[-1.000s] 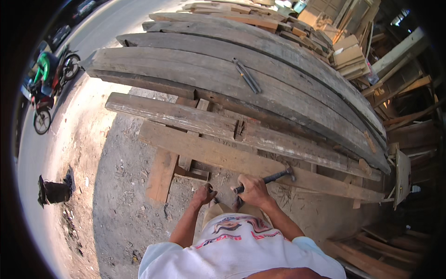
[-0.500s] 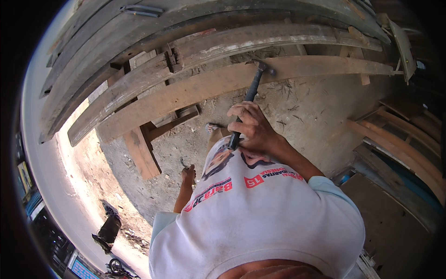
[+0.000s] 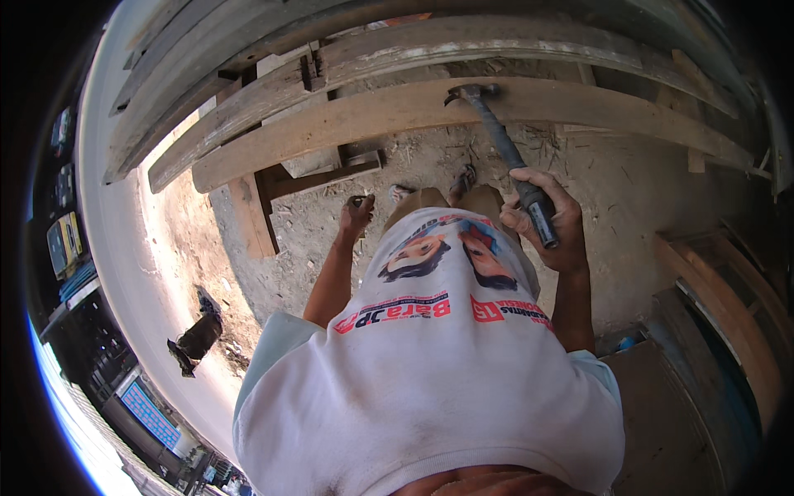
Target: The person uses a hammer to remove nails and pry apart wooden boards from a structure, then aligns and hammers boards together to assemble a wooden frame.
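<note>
Brown plank (image 3: 397, 109) ahead, hammer (image 3: 499, 136) gripped in the right hand (image 3: 564, 217)

Grey boards (image 3: 240, 37) lie beyond the brown plank, and a weathered beam (image 3: 413, 48) runs between them and it. From under the plank's left part, a short board (image 3: 252, 219) juts out on the near side. The person's white shirt (image 3: 447, 380) is on the near side too, well apart from the plank.

The hammer's claw head appears over the plank's face, though whether the two touch cannot be told; its handle slants rightward on the plank's near side. It looks stiff and hard to break, probably heaviest at the metal head. A hold low on the dark handle should give the most leverage, and one nearer the head finer control.

On the plank's near side, right of its middle, the right hand wraps the lower handle, the butt poking out below the fist and the forearm bent upward. Near the plank's left part, on the same side, the left hand (image 3: 356, 217) has its fingers curled narrow; whether it pinches something small cannot be told.
</note>
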Tool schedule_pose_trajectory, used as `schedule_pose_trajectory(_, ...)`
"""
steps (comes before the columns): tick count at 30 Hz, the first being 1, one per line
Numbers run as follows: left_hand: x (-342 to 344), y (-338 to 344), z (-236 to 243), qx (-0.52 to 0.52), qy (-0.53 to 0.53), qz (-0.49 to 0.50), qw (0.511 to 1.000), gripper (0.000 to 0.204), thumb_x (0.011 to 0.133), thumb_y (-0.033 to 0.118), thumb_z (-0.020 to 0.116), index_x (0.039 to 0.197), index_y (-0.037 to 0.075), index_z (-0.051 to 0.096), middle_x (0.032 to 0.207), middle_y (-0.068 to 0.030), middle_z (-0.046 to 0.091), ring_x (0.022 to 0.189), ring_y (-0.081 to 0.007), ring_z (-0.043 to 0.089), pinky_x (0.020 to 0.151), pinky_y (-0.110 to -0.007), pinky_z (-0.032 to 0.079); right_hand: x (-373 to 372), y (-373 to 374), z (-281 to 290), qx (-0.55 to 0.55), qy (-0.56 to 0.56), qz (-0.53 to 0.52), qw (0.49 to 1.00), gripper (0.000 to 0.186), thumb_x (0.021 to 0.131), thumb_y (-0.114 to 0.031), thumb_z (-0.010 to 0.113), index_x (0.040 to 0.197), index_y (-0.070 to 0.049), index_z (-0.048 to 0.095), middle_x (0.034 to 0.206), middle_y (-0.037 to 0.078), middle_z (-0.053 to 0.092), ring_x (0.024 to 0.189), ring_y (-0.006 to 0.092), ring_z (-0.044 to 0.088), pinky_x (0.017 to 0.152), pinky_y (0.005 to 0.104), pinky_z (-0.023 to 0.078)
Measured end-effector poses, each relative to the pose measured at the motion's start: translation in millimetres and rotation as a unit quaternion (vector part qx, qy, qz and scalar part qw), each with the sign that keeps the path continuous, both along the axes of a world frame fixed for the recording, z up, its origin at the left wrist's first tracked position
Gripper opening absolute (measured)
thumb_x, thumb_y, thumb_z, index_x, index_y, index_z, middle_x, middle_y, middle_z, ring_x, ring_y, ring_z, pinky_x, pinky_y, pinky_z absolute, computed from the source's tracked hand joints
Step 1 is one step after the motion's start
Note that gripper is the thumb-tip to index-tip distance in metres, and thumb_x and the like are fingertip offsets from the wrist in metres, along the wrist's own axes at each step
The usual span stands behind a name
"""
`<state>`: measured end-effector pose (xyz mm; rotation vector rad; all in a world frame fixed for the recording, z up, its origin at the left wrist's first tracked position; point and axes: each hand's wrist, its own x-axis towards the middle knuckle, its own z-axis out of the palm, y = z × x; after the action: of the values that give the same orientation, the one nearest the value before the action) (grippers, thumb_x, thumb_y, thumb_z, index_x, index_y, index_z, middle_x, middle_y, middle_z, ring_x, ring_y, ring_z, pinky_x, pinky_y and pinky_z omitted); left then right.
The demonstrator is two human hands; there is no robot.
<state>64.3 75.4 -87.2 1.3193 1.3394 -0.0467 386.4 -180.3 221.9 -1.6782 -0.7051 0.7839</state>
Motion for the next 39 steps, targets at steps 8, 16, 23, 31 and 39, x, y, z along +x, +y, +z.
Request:
schedule_pose_trajectory(8,-22.0,-64.3,-1.2,0.089,0.118,-0.131,0.98,0.051,0.092,0.045,0.074,0.103,-0.005,0.071,0.083,-0.0145,0.075,0.071,-0.0189,0.069,0.064,-0.036,0.055,0.1,-22.4,-37.2,0.019,0.099,0.116,0.988,0.045,0.093,-0.002,0.07,0.137,-0.004,0.062,0.112,0.012,0.072,0.108,0.0184,0.07,0.095,0.0344,0.057)
schedule_pose_trajectory(16,-80.7,-78.4,-10.9,-0.026,0.081,-0.018,0.996,0.05,0.093,0.044,0.075,0.108,-0.002,0.066,0.084,-0.0088,0.071,0.068,-0.0152,0.065,0.061,-0.032,0.054,-49.0,-11.4,-73.6,0.143,0.508,-0.045,0.848,0.055,0.099,-0.007,0.046,0.153,-0.001,0.036,0.101,0.014,0.068,0.091,0.0204,0.071,0.072,0.0281,0.057)
schedule_pose_trajectory(23,-99.7,-115.6,-4.9,-0.021,-0.011,0.118,0.993,0.046,0.095,0.041,0.074,0.109,-0.002,0.065,0.083,-0.0075,0.07,0.067,-0.0147,0.063,0.06,-0.031,0.053,-73.6,8.7,-114.2,-0.051,0.131,-0.037,0.989,0.037,0.106,-0.029,0.058,0.132,-0.003,0.055,0.077,-0.003,0.054,0.06,0.0054,0.051,0.05,0.0229,0.042)
schedule_pose_trajectory(31,-182.9,-218.2,-32.4,-0.117,0.064,0.152,0.979,0.036,0.095,0.034,0.076,0.096,0.001,0.064,0.078,-0.0063,0.066,0.061,-0.0149,0.061,0.053,-0.032,0.051,-68.0,123.1,-123.7,-0.074,0.068,0.158,0.982,0.027,0.106,-0.026,0.056,0.117,-0.001,0.058,0.073,-0.002,0.053,0.059,0.007,0.05,0.05,0.027,0.043)
schedule_pose_trajectory(39,-180.5,-249.3,-20.6,-0.088,0.087,0.213,0.969,0.033,0.096,0.031,0.075,0.093,0.0,0.063,0.076,-0.0076,0.066,0.06,-0.0163,0.061,0.05,-0.033,0.049,-79.2,90.3,-156.7,-0.066,0.03,0.148,0.986,0.031,0.103,-0.03,0.058,0.11,0.0,0.059,0.074,0.004,0.059,0.064,0.017,0.059,0.061,0.0373,0.049)
